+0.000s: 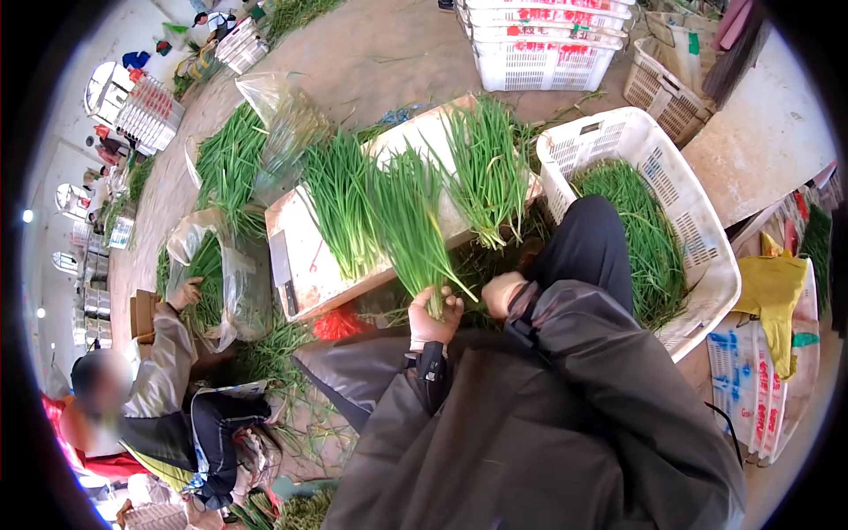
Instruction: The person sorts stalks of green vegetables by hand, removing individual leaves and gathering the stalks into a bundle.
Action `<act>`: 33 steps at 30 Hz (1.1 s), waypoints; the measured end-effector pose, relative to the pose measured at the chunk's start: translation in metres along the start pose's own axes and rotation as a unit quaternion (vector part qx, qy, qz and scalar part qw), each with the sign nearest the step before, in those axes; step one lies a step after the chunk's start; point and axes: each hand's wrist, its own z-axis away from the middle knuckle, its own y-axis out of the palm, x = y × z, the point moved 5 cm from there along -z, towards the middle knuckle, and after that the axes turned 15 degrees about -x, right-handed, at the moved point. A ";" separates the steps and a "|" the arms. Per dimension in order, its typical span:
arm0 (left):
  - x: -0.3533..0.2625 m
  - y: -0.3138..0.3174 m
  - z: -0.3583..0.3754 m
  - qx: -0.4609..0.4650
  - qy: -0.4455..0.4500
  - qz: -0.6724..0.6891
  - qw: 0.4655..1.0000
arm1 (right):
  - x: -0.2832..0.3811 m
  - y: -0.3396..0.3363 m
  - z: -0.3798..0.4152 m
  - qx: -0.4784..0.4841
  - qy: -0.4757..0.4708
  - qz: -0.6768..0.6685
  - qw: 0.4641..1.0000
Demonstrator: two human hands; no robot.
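Note:
My left hand (435,318) is wrapped round the pale stem ends of a bunch of long green stalks (408,216), whose leaves fan out over a low white board (305,221). To the right, my right hand (502,295) is closed beside my raised knee; whether it holds anything is hidden. Another green bunch (340,203) lies on the board to the left, and one more (490,177) lies at its right end. A knife with a wide blade (280,258) rests on the board's left edge.
A white crate (702,243) of greens stands right of my knee. Plastic bags (238,274) of greens stand left, where a co-worker (168,380) sits reaching in. Stacked white crates (548,66) stand beyond the board. A yellow glove (768,291) hangs at right.

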 end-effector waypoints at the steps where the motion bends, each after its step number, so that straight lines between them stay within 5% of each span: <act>1: 0.000 0.001 0.000 0.004 -0.004 0.003 1.000 | 0.012 0.028 -0.001 0.074 -0.041 0.026 0.996; 5: -0.003 0.005 0.005 0.010 0.001 -0.008 1.000 | 0.049 0.029 0.018 0.118 -0.138 -0.043 0.982; 11: -0.004 -0.003 -0.003 0.004 0.006 -0.019 1.000 | -0.033 -0.033 -0.015 -0.074 0.126 -0.087 0.985; 13: -0.004 -0.001 -0.003 0.002 0.008 -0.024 1.000 | -0.033 -0.040 -0.025 -0.143 -0.007 -0.103 0.984; 14: -0.003 -0.002 -0.004 -0.016 0.011 -0.028 0.999 | -0.041 -0.024 -0.021 -0.037 0.086 -0.314 0.945; 15: -0.002 0.000 -0.003 -0.035 0.015 -0.031 0.999 | -0.019 -0.047 0.006 0.072 0.173 -0.505 0.842; 16: -0.002 -0.001 -0.002 -0.056 0.019 -0.035 0.998 | -0.009 -0.039 0.005 0.090 0.128 -0.529 0.834; 19: -0.001 -0.004 -0.005 -0.056 0.009 -0.042 0.997 | 0.008 -0.051 0.003 0.006 0.054 -0.536 0.843; 22: 0.000 -0.018 -0.014 -0.077 0.019 -0.079 0.994 | 0.003 -0.074 0.001 -0.105 0.031 -0.379 0.919; 25: 0.003 -0.025 -0.024 -0.058 0.009 -0.119 0.991 | 0.005 -0.083 -0.001 -0.191 0.013 -0.316 0.929; 26: 0.003 -0.027 -0.027 -0.058 0.011 -0.132 0.989 | 0.004 -0.067 -0.010 -0.301 -0.002 -0.218 0.928; 33: 0.010 0.005 0.001 -0.019 0.012 -0.127 0.992 | 0.045 -0.068 0.004 -0.313 -0.026 -0.134 0.940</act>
